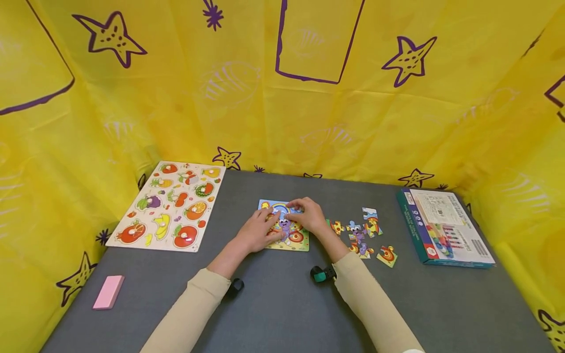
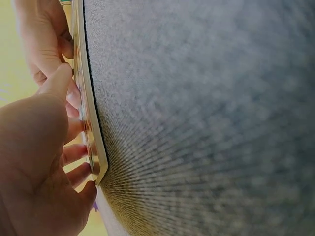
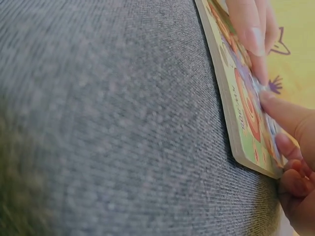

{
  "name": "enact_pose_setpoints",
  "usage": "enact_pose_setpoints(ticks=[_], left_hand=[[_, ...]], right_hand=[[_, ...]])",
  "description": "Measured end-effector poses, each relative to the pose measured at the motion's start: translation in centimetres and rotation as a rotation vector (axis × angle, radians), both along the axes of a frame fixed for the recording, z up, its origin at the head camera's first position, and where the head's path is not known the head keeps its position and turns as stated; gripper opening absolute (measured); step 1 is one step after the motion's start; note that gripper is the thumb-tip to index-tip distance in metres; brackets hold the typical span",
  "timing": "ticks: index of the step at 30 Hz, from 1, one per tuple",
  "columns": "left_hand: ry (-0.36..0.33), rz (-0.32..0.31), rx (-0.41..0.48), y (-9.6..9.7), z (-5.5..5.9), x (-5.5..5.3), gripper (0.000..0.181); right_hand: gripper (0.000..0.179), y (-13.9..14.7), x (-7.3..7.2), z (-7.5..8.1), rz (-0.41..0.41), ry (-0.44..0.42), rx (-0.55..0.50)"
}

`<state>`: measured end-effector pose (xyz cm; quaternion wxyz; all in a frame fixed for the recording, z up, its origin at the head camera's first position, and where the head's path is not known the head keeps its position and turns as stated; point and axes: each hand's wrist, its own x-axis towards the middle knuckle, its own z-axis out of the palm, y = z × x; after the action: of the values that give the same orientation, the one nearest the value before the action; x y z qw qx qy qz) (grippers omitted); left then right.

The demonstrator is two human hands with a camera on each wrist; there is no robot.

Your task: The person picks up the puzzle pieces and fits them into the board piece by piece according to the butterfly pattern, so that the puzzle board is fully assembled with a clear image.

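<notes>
A small square jigsaw board (image 1: 303,247) with a rainbow, a purple character and snails lies flat in front of me. My left hand (image 1: 257,231) rests on its left part, fingers spread, their tips touching the picture. The right hand (image 1: 310,215) bends over the board's upper right, thumb and index finger at the rainbow area. Seen from the right wrist, the right thumb (image 3: 283,112) presses the board's surface close to a left fingertip. Whether the right fingers pinch a piece is hidden. Right of the board lie several loose jigsaw pieces (image 1: 387,256), some bunched together.
At the left back lies a large fruit puzzle board (image 1: 147,211). A pink block (image 1: 108,292) sits at the table's left. On the right is a flat boxed set (image 1: 446,228). Yellow patterned cloth (image 1: 265,113) encloses the grey table (image 1: 273,304) at the back and sides.
</notes>
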<state>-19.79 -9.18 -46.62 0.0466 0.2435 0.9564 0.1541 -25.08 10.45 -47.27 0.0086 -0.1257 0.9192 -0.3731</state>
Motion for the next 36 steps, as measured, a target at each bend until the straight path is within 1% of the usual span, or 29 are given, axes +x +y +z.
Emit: enact_pose_setpoints(ticks=[3, 7, 10, 12, 14, 17, 20, 22, 24, 27, 29, 32, 34, 36], left_hand=[[0.022, -0.008, 0.006, 0.2, 0.0, 0.1, 0.064], [0.010, -0.008, 0.021, 0.3, -0.2, 0.1, 0.064], [-0.016, -0.007, 0.037, 0.4, -0.3, 0.0, 0.065], [-0.030, -0.012, 0.061, 0.5, -0.2, 0.0, 0.065], [-0.048, -0.023, 0.062, 0.6, 0.1, 0.0, 0.065], [-0.052, -0.031, 0.054, 0.7, 0.4, -0.1, 0.064], [-0.041, -0.033, 0.040, 0.8, 0.5, -0.3, 0.063], [-0.029, -0.035, 0.047, 0.7, 0.4, -0.4, 0.063], [-0.028, -0.038, 0.057, 0.7, 0.3, -0.4, 0.064], [-0.030, -0.031, 0.073, 0.5, 0.1, -0.5, 0.066], [-0.043, -0.012, 0.072, 0.4, 0.1, -0.4, 0.068], [-0.052, 0.002, 0.068, 0.2, 0.1, -0.3, 0.071], [-0.054, -0.003, 0.048, 0.2, 0.1, -0.3, 0.073], [-0.052, -0.015, 0.026, 0.2, 0.0, -0.3, 0.075]], right_hand=[[0.029, 0.2, 0.1, -0.1, 0.010, 0.005, 0.005], [0.028, 0.5, 0.3, 0.0, 0.025, -0.003, 0.010], [0.028, 0.7, 0.3, 0.2, 0.031, -0.012, 0.011], [0.028, 0.8, 0.4, 0.2, 0.033, -0.017, 0.010], [0.027, 0.9, 0.4, 0.2, 0.037, -0.016, 0.004], [0.026, 1.0, 0.4, 0.0, 0.057, 0.011, -0.007], [0.024, 1.7, 0.5, 0.1, 0.064, 0.073, -0.026], [0.022, 2.8, 0.7, 0.4, 0.025, 0.113, -0.037], [0.021, 4.6, 0.8, 0.9, -0.042, 0.142, -0.053], [0.023, 8.4, 0.9, 1.6, -0.158, 0.144, -0.049], [0.026, 11.3, 1.0, 1.8, -0.217, 0.127, -0.029], [0.036, 15.2, 1.4, 1.7, -0.304, 0.072, 0.036], [0.044, 17.2, 1.8, 1.4, -0.342, 0.030, 0.095], [0.052, 18.5, 2.2, 1.1, -0.359, -0.008, 0.148]])
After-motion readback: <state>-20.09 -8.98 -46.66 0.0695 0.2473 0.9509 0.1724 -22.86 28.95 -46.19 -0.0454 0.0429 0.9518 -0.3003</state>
